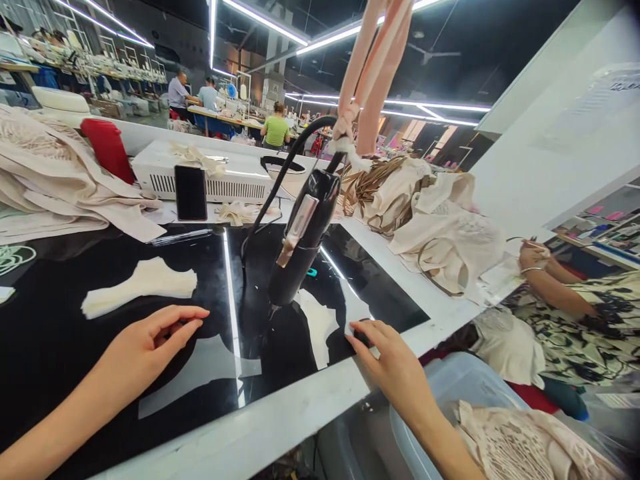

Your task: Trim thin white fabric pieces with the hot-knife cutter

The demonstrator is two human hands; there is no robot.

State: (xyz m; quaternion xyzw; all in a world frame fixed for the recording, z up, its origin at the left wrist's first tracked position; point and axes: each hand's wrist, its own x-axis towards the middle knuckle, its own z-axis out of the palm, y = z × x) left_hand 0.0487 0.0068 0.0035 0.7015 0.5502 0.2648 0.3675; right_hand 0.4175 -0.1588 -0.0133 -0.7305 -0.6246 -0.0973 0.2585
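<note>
My left hand hovers over the glossy black tabletop with its fingers loosely curled. A small gap shows between thumb and forefinger, with nothing visible in it. Below its fingertips lies a translucent curved sheet piece, and behind it a thick cream foam-like piece. My right hand is at the right front edge, thumb and forefinger slightly apart. Its tips are by a pale translucent piece; whether they touch it I cannot tell. Between the hands hangs a black handheld tool, beside another cream piece.
Pink cloth strips suspend the tool. Beige garments are heaped at left and right. A phone leans on a white vented box. A plastic bin stands at right, near a co-worker's hand.
</note>
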